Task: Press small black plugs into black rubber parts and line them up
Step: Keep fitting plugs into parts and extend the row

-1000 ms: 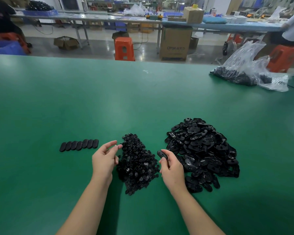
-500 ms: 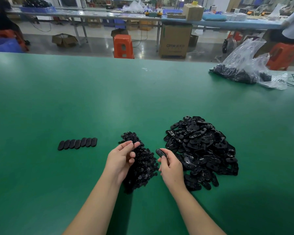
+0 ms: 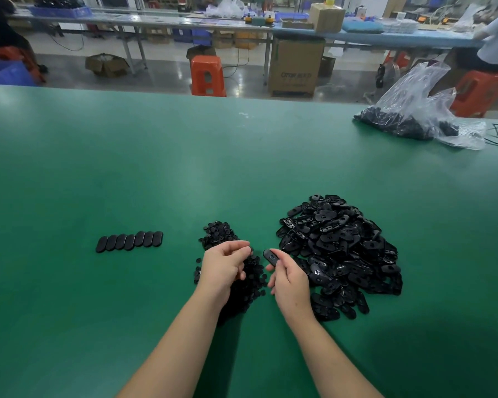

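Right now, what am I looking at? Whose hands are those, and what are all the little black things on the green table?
There is no machine here, just a person working. The picture comes from a camera worn on their head, looking down, so you see their own two arms.

On the green table lie two black heaps. The smaller one is the pile of plugs, like tiny buttons. The bigger one is the pile of rubber parts, shaped like long ovals. To the left, a row of finished parts sits lined up neatly. Far off to the right is a plastic bag with more black pieces.

The right hand holds one rubber part. The left hand is over the plugs, fingers curled; whether it holds one is too small to tell.
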`<state>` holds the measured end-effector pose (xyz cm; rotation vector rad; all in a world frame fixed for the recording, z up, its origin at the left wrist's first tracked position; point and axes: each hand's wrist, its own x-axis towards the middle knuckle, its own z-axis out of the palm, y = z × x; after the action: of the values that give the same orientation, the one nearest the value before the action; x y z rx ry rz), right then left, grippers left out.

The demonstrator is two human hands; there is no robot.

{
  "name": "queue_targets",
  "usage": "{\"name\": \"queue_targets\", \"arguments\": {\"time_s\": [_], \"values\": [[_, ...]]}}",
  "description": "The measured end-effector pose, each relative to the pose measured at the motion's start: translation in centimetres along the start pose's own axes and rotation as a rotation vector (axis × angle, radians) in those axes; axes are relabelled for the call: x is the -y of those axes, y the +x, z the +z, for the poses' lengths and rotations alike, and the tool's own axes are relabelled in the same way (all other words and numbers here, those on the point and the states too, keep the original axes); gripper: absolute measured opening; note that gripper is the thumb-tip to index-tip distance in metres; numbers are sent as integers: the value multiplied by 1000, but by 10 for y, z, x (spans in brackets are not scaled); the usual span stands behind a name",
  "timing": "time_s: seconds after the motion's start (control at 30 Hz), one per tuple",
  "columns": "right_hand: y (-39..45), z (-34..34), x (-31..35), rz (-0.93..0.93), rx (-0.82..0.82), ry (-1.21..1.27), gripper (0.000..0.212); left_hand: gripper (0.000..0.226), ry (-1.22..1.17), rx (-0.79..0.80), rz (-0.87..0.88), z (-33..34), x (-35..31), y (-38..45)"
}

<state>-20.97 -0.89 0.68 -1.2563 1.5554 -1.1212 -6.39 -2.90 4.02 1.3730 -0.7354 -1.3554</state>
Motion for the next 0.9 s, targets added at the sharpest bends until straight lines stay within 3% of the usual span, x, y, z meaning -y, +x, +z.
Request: {"name": "queue_targets", "arguments": {"time_s": [0.17, 0.37, 0.53, 0.77, 0.9], "values": [[0, 0, -2, -7, -2, -3, 36, 9, 386, 19, 155, 14, 5, -2], [0, 1, -3, -52, -12, -50, 30, 14, 546, -8, 225, 23, 10, -3], [1, 1, -5, -54, -30, -29, 12, 14, 506, -22, 188, 27, 12, -3], [0, 0, -3, -83, -25, -14, 39, 12, 313, -3, 93, 30, 11, -6], [-1, -1, -3, -95, -56, -49, 26, 10, 339, 14, 110, 31, 10, -6]]}}
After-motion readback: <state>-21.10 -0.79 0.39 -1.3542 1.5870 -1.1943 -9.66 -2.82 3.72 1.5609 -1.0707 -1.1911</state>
